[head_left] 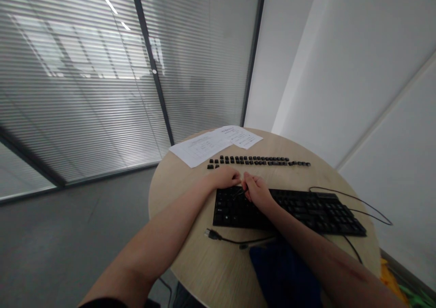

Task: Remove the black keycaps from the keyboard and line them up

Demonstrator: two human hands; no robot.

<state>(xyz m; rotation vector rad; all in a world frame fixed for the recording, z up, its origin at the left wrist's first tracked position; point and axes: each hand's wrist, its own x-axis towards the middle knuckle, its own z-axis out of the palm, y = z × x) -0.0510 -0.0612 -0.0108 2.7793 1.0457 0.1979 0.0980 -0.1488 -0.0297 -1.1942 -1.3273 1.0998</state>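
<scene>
A black keyboard point(289, 208) lies across the round table, its top left corner close to both hands. My right hand point(257, 191) is closed in a pinch above its left part. A thin wire-like tool point(239, 192) appears at those fingertips, too small and dark to name surely. Beside it, my left hand point(226, 177) rests at the keyboard's upper edge with curled fingers; what they hold, if anything, is hidden. Beyond the hands, loose black keycaps point(252, 161) are laid out in rows, with a few at the left partly behind my left hand.
Printed sheets of paper point(207, 146) lie at the table's back left. A USB plug point(213, 234) on a black cable sits before the keyboard, near a dark blue cloth or pouch point(282, 271) under my right forearm. Another cable point(368, 203) loops past the right edge.
</scene>
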